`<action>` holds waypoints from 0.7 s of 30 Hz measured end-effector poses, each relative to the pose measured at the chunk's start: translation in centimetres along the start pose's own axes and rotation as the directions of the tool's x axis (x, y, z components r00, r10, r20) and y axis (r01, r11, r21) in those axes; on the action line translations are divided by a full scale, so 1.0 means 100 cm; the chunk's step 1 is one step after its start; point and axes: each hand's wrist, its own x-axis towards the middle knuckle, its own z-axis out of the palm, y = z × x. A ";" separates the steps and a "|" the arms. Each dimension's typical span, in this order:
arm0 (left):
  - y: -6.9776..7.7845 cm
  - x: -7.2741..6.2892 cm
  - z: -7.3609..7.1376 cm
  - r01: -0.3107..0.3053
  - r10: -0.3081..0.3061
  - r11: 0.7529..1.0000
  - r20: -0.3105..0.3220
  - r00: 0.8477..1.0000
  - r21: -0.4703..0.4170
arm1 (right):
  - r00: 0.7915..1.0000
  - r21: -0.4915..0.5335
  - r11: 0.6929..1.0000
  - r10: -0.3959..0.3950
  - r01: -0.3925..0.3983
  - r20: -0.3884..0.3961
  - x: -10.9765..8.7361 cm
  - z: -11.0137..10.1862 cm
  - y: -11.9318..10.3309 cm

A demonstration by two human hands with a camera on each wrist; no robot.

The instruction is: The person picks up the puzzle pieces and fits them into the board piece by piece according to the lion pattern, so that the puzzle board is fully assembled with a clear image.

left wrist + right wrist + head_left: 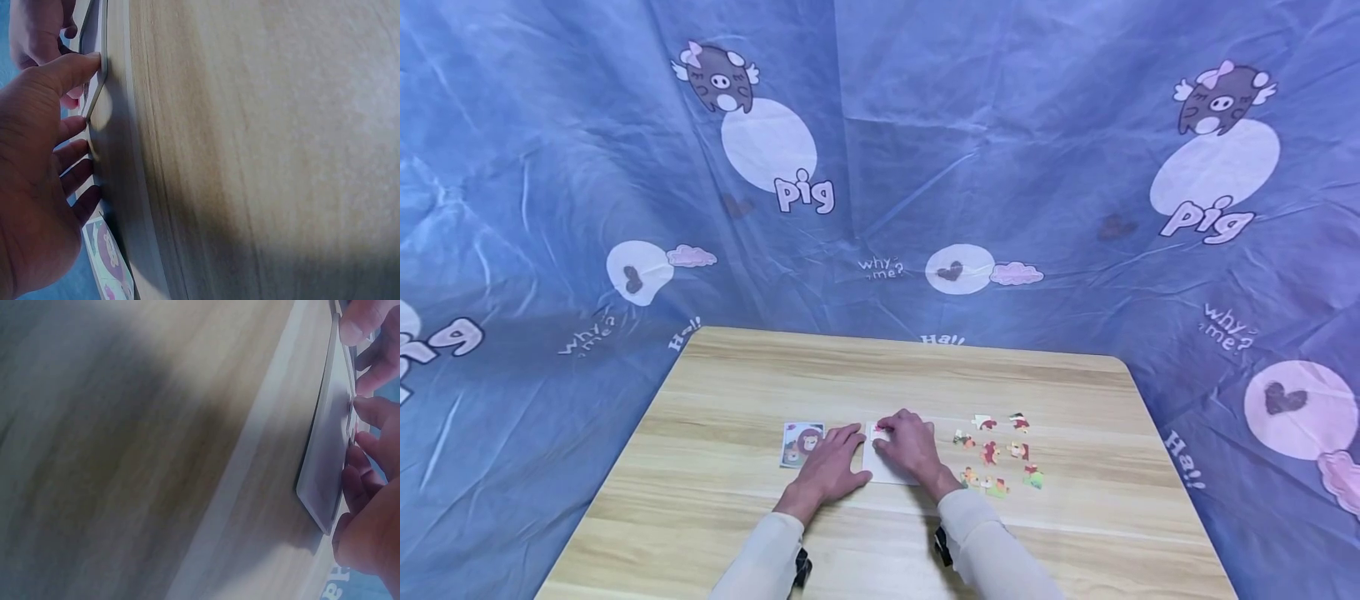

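Observation:
A white puzzle board lies flat on the table between the two hands. My left hand rests at its left side, fingers extended; in the left wrist view the thumb touches the board's near edge. Over the board, my right hand bends its fingers and thumb around a small puzzle piece with pink on it, at the upper left corner. The right wrist view shows the board edge-on, with the right fingers at its far side and hiding most of the piece.
A picture card with a lion lies left of the board, partly behind the left hand. Several loose puzzle pieces are spread on the wooden table to the right. Blue printed cloth hangs behind the table.

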 end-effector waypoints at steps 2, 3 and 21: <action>0.000 0.000 0.000 0.003 -0.003 1.000 0.002 1.000 -0.006 | 1.000 -0.026 0.999 -0.025 0.025 0.005 -0.001 -0.001 -0.001; 0.000 0.000 -0.001 0.003 -0.003 1.000 0.002 1.000 -0.006 | 0.999 -0.036 0.999 -0.036 0.036 0.007 -0.001 -0.001 -0.001; 0.000 -0.001 0.000 -0.008 0.008 1.000 -0.011 1.000 -0.002 | 0.996 -0.038 0.996 -0.083 0.081 -0.026 -0.007 -0.003 -0.001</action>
